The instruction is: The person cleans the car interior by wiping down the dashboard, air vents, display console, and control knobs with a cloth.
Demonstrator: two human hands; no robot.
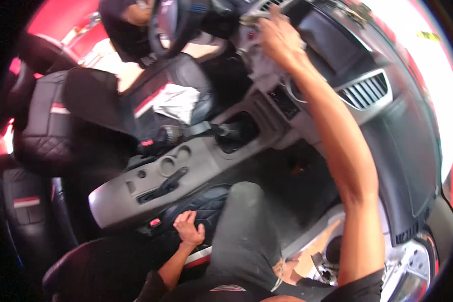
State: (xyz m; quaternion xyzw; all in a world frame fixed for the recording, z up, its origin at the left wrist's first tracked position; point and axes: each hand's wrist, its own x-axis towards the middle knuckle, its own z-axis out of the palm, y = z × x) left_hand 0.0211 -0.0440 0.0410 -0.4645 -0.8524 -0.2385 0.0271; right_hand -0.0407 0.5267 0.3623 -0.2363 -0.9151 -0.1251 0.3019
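Inside a car, my right hand [277,38] reaches far forward to the centre of the dashboard [334,48]. Its fingers are bent over a pale cloth [259,63] that hangs down the dashboard's centre, above the gear lever. My left hand [190,229] rests near the black quilted seat [206,209], beside the red buckle; its fingers are spread and nothing is in it. Between the two front seats runs the grey centre console [199,158], with cup holders, a handbrake lever [173,181] and a gear lever [229,130].
White crumpled cloth or plastic [178,103] lies on the other front seat [186,73], near a dark cylindrical object [170,135]. The steering wheel [161,30] is at the top. Another person [126,25] in dark clothes is beyond that seat. An air vent [367,92] is below my right forearm.
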